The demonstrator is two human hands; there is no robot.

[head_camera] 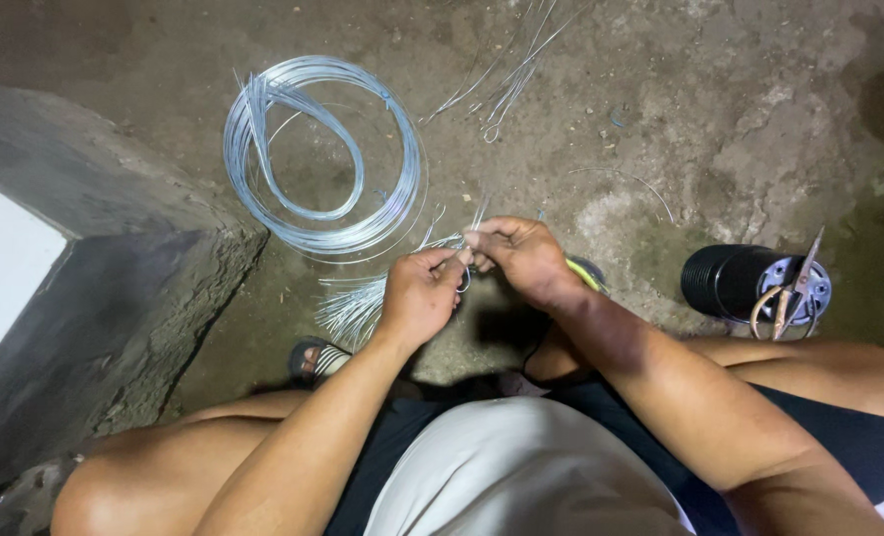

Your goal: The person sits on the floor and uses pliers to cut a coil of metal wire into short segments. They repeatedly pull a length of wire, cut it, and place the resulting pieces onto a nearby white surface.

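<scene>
Both hands pinched tight on a thin wire piece: left hand grip and right hand grip meeting fingertip to fingertip, wire coil on the floor just beyond.

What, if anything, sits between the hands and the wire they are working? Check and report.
Nothing visible does. The left hand and the right hand both already pinch the thin wire at their fingers. The wire coil, the cut wire bundle and the black cylinder lie off to the sides.
</scene>
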